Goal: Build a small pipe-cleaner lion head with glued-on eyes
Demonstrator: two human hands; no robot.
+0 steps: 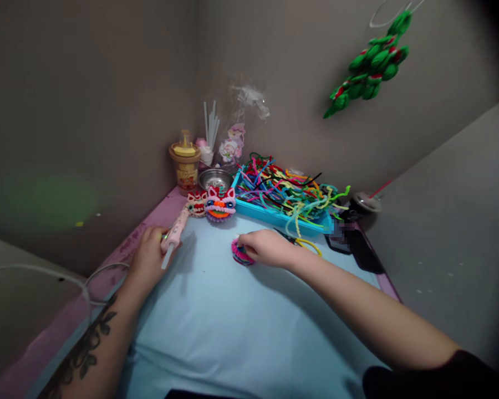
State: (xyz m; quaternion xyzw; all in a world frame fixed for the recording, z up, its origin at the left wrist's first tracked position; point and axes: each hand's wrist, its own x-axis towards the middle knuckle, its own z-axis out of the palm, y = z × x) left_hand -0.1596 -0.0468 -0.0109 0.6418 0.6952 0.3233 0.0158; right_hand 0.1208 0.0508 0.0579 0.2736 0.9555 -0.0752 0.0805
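The pink piece [238, 252] looks fuzzy, the tray [274, 214] smooth plastic, the bowl [203, 177] shiny metal.

Two plain grey-brown walls, the left wall [87, 100] and the right wall [299, 66], meet in a vertical corner behind the desk [29, 357]. A green ornament [374, 61] with red and white bits hangs against the right wall from a white loop [385, 22]. Beyond a slanting edge at far right lies a paler grey surface [449, 221], flecked with a few white specks. The desk is pink, with darker blotches along its left side, and a light blue cloth [216, 327], creased at lower left, covers most of it. A white cable [33, 267] runs in from the left. The light is dim; a faint green glow [58, 202] and a small yellow patch [79, 224] show on the left wall.
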